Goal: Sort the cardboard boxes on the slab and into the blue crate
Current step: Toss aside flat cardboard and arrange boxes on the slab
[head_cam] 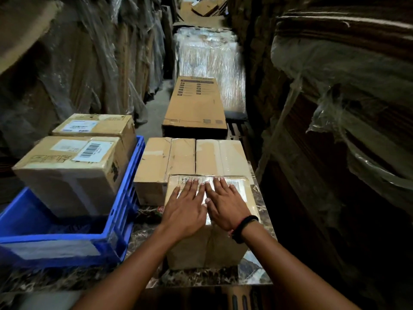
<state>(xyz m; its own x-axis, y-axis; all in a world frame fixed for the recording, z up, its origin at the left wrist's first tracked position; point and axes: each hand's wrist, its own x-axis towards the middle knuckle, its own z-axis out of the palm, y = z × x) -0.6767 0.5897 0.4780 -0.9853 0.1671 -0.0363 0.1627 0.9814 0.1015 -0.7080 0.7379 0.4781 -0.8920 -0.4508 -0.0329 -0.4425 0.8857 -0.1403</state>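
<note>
**Both palms flat on the near box**

Low in the middle of the frame, a small taped box (207,249) sits on the dark marbled slab (201,277). The left hand (185,208) and the right hand (225,204) lie side by side on its top, fingers straight and spread, grasping nothing. The fingertips reach almost to the box's far edge, and its front face shows below the wrists. A black band (244,227) circles the right wrist.

Just behind it, touching, stands a wider box (190,157) with taped flaps. At the lower left the blue crate (126,198) holds two labelled boxes, a near one (69,173) and a far one (98,127), both rising above its rim. Farther up the centre lies a long flat carton (194,106), with plastic-wrapped stacks (210,61) behind it.
</note>
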